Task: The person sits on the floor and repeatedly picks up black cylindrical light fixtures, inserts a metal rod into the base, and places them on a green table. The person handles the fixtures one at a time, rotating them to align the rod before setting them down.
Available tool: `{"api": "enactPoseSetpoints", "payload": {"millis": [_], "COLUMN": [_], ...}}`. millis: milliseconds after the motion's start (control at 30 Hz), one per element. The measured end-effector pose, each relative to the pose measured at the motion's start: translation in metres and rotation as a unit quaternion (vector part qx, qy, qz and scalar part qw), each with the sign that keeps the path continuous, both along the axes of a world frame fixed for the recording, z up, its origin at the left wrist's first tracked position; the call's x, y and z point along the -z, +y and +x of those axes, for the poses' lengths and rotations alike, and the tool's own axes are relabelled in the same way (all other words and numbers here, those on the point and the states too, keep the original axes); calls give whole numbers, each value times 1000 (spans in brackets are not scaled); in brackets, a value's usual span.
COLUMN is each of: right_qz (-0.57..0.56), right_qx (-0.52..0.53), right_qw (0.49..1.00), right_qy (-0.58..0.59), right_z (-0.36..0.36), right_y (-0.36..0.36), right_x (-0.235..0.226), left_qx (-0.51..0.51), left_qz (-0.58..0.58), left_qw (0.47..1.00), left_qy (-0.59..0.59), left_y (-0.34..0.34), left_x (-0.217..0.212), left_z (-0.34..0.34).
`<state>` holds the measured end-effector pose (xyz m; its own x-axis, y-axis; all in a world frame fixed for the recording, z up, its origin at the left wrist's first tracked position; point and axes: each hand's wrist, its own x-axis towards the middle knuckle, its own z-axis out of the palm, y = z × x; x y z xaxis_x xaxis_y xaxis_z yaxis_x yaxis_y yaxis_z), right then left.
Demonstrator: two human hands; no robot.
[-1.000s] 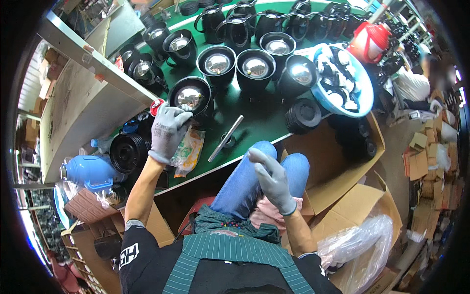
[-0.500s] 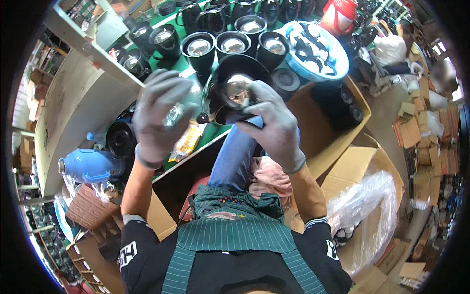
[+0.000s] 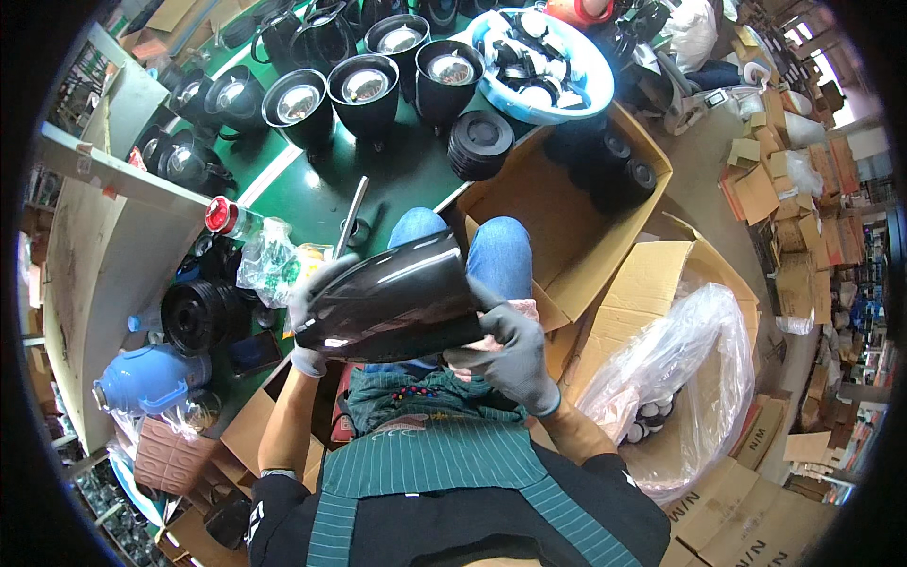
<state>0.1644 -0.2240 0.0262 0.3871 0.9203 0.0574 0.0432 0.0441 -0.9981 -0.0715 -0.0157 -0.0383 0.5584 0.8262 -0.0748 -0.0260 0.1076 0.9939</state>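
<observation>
A glossy black jug body (image 3: 392, 298) lies on its side above my lap, its wider end to the right. My gloved left hand (image 3: 319, 288) grips its narrow left end, most of its fingers hidden behind the jug. At the wide right end my gloved right hand (image 3: 515, 354) holds on, thumb near the rim and fingers bent below. A pink cloth (image 3: 524, 308) shows beside that hand; whether the fingers hold part of it I cannot tell. Just beyond the left hand a thin metal rod (image 3: 353, 214) sticks up; its lower end is hidden.
Several black jugs with silvery insides (image 3: 364, 85) stand on the green table (image 3: 307, 194). A blue basin (image 3: 605, 85) holds black-and-white parts. Stacked black discs (image 3: 480, 142) sit beside an open carton (image 3: 605, 222). Leftward are a red-capped bottle (image 3: 227, 217) and a blue flask (image 3: 142, 378).
The jug was upright over the table's edge in my right hand; now it lies sideways, nearer my body. My left hand, raised apart before, has come down onto it. The view has shifted.
</observation>
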Motion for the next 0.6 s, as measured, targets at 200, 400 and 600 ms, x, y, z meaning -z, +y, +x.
{"api": "enactPoseSetpoints", "payload": {"millis": [200, 400, 600], "right_qz": [-40, -273, -160], "right_qx": [-125, 167, 157], "right_qw": [991, 774, 806], "right_qy": [-18, -546, -547], "right_z": [93, 189, 188], "right_y": [78, 228, 234], "right_x": [19, 123, 144], "left_qx": [29, 58, 70], "left_qz": [-84, -147, -176], "left_qw": [996, 987, 982], "left_qy": [-8, 2, 7], "left_y": [14, 6, 2], "left_x": [60, 82, 96], "left_z": [-37, -4, -4]}}
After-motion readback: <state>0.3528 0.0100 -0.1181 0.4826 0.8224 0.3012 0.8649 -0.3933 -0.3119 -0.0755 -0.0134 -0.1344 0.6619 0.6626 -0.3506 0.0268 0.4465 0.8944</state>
